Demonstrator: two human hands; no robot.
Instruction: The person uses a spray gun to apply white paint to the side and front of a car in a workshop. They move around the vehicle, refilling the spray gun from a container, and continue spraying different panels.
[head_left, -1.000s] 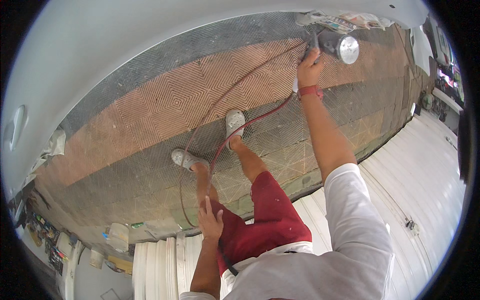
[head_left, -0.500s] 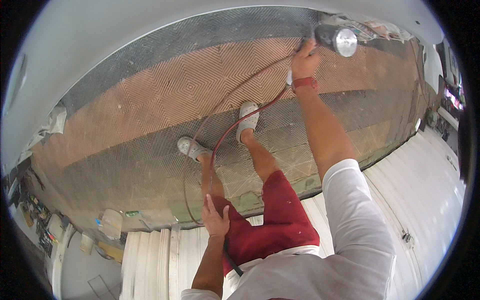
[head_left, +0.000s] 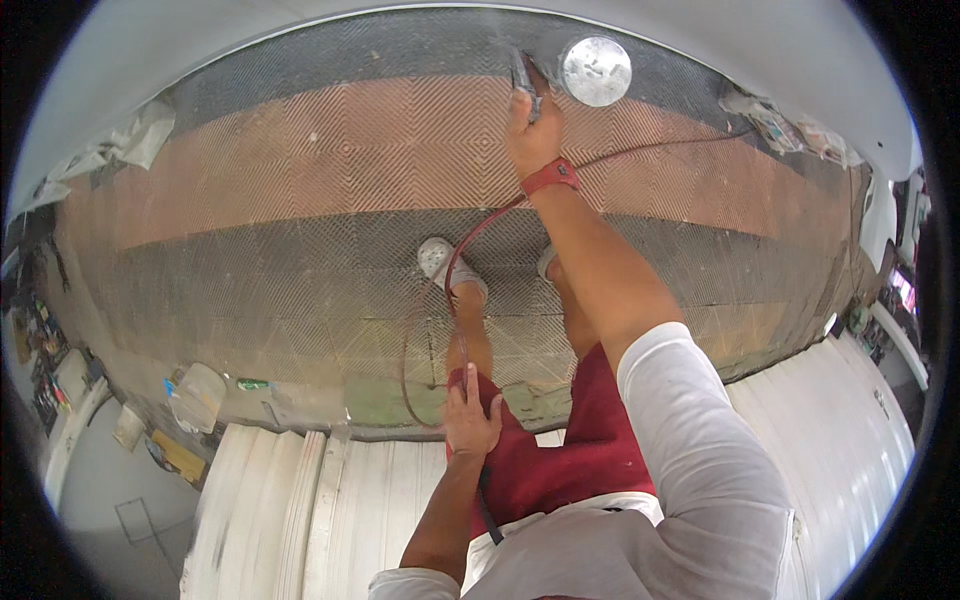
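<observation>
My right hand (head_left: pixel 535 138), with a red watch (head_left: pixel 550 176) at the wrist, is closed around the handle of a spray gun (head_left: pixel 524 78). The gun's round silver cup top (head_left: pixel 597 72) faces me, close beside the white curved body panel (head_left: pixel 110 65) that spans the top. Behind the right wrist runs a red hose (head_left: pixel 480 228), curving down over my leg to my left hand (head_left: pixel 473 425). That hand lies on my thigh with its fingers stretched out. The hose passes at its fingertips; whether it is pressed beneath the palm is hidden.
Patterned grey and orange mats (head_left: pixel 340 150) cover the floor. Crumpled masking paper (head_left: pixel 130 140) hangs at the panel's left, with more printed paper (head_left: pixel 780 125) at its right. White ribbed sheeting (head_left: pixel 370 500) is behind me. A pale bucket (head_left: pixel 198 397) stands at the lower left.
My right hand has carried the spray gun leftward along the panel. My feet have shifted, and the hose now trails farther right across the floor. The left hand stays on the thigh.
</observation>
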